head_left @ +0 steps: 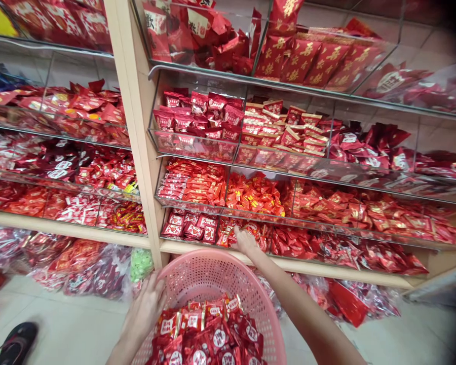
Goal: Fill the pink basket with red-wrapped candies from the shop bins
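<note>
A pink perforated plastic basket (264, 309) stands in front of me, partly filled with small red candy packets (209, 334), some with round white labels. My left hand (146, 304) lies over the basket's left rim, its fingers bent round the edge. Beyond the far rim, my right hand (246, 241) reaches to the lowest shelf, beside a compartment of small red-and-gold wrapped candies (228, 228). One of its fingers points out toward them, and I see nothing held. Left of that hand lie dark red square packets (192, 226) with white labels.
Shelves with clear plastic fronts (197, 144) hold red packets in rows. A pale wooden post (131, 121) divides two shelf units. Clear bags of packets (95, 268) and a green bag (140, 264) lie on the floor under the shelves. A dark shoe (19, 342) shows at lower left.
</note>
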The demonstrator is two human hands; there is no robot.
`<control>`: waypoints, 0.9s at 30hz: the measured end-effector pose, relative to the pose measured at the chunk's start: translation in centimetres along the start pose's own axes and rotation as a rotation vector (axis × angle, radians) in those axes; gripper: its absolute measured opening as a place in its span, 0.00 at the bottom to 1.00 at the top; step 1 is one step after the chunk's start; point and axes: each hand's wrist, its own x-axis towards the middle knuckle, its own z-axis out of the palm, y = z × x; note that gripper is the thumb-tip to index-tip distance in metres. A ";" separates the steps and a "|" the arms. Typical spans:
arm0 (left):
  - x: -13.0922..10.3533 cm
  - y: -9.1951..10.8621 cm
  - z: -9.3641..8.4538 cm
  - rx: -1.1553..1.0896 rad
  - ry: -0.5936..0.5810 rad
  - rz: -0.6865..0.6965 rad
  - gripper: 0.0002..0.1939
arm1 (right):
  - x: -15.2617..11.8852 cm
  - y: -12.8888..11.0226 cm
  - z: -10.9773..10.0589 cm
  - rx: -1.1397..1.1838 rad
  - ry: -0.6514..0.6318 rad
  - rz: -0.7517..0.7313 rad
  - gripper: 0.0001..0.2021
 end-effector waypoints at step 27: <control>0.0 0.0 0.1 -0.010 0.014 0.006 0.16 | 1.2 1.8 -2.0 -0.008 -0.128 -0.194 0.29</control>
